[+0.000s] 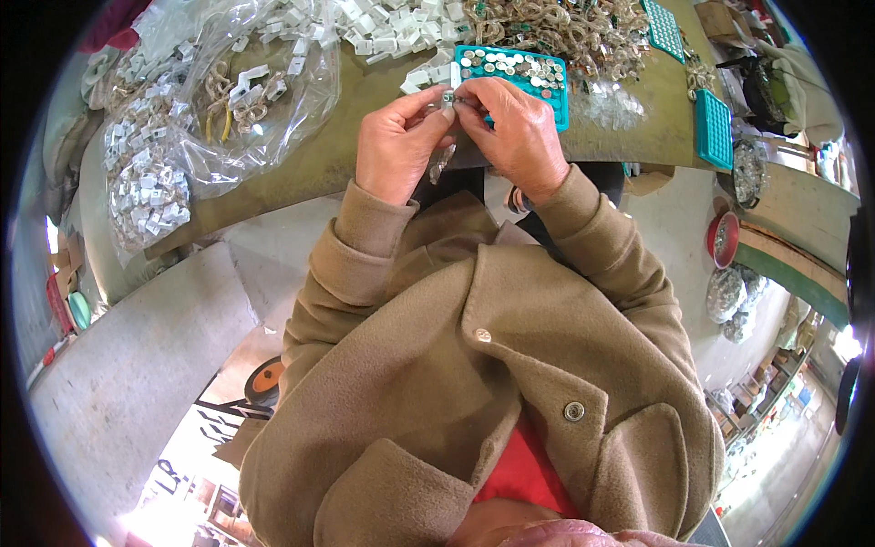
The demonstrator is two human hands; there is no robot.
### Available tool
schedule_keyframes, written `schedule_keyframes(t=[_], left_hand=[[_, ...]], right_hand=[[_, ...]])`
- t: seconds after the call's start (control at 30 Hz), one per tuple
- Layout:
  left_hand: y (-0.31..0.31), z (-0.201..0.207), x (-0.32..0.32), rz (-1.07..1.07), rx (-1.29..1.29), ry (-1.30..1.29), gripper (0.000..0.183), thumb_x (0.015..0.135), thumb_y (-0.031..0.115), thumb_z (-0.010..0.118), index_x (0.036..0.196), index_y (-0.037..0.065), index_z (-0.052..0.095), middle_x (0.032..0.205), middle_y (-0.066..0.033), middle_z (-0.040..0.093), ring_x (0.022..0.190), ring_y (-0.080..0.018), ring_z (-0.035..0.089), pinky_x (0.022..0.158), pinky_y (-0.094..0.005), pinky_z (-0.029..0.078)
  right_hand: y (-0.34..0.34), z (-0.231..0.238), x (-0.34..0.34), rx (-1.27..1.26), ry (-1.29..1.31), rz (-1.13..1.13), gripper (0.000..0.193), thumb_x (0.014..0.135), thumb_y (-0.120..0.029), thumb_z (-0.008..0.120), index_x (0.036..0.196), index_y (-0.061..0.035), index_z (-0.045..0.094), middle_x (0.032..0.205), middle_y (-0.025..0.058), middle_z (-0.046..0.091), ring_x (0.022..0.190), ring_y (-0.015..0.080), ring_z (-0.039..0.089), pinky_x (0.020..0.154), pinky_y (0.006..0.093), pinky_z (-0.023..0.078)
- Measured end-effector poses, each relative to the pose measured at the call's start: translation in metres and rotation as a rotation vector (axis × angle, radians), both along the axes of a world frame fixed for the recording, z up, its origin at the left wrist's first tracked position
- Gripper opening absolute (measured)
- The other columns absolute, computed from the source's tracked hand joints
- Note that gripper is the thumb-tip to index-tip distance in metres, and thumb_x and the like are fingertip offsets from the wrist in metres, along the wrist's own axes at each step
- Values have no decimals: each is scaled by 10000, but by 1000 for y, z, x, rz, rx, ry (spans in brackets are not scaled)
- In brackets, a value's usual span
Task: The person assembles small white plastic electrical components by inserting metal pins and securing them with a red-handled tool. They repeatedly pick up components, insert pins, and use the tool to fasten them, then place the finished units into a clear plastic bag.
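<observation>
My left hand point(394, 153) pinches a small white plastic housing point(447, 98) between thumb and fingertips, at the table's near edge. A thin bundle of coiled wire point(441, 166) hangs below the fingers. Close against it, my right hand point(521, 135) has thumb and forefinger pressed together at the housing's side. Whatever sits in that pinch is too small and covered to name. Just beyond the right hand lies a teal tray point(562, 114) with several round, silvery-white discs point(510, 64) in it, partly hidden by the hand.
White housings point(387, 25) are heaped at the back, coiled wires point(583, 32) at back right. Clear plastic pieces point(611, 105) lie right of the tray. A clear bag point(314, 100) holds housings and a yellow-handled tool point(226, 123). More housings point(150, 178) spill left. Another teal tray point(714, 129) stands right.
</observation>
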State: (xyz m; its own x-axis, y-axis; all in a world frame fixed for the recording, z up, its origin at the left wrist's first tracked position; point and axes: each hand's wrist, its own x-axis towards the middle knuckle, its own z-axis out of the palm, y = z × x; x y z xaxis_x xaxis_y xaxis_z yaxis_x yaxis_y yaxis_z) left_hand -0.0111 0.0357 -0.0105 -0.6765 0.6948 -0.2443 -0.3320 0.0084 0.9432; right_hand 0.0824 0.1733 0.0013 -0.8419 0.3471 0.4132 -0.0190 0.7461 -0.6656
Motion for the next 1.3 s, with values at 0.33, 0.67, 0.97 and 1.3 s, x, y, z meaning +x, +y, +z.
schedule_keyframes(t=[0.33, 0.67, 0.97, 1.3], left_hand=[[-7, 8, -7, -32, 95, -340, 347, 937, 69, 623, 1256, -60, 580, 1056, -116, 697, 966, -191, 704, 756, -235, 599], [-15, 5, 1, -61, 82, -333, 288, 929, 62, 641, 1199, -35, 627, 1054, -100, 696, 910, -148, 693, 773, -232, 587], [-11, -10, 3, 3, 101, -455, 275, 944, 122, 649, 1187, -7, 642, 1057, -75, 702, 908, -136, 693, 773, -242, 585], [-3, -7, 6, 51, 37, -192, 299, 939, 141, 656, 1192, -17, 637, 967, -74, 712, 849, -131, 686, 721, -245, 561]], right_hand=[[-1, 6, 5, -358, 5, -115, 105, 860, -50, 697, 950, -11, 660, 805, 20, 662, 700, 77, 594, 654, 237, 498], [-9, 8, 10, -80, 40, 35, 129, 833, -30, 670, 960, -37, 646, 838, 98, 628, 734, 270, 638, 639, 330, 513], [-19, -12, 4, 56, 101, -25, 131, 840, -9, 627, 962, -52, 602, 832, 105, 580, 715, 310, 600, 607, 385, 496], [2, -8, 1, 1, 109, 97, 147, 853, -5, 626, 995, -39, 635, 859, 115, 626, 745, 325, 627, 649, 391, 511]])
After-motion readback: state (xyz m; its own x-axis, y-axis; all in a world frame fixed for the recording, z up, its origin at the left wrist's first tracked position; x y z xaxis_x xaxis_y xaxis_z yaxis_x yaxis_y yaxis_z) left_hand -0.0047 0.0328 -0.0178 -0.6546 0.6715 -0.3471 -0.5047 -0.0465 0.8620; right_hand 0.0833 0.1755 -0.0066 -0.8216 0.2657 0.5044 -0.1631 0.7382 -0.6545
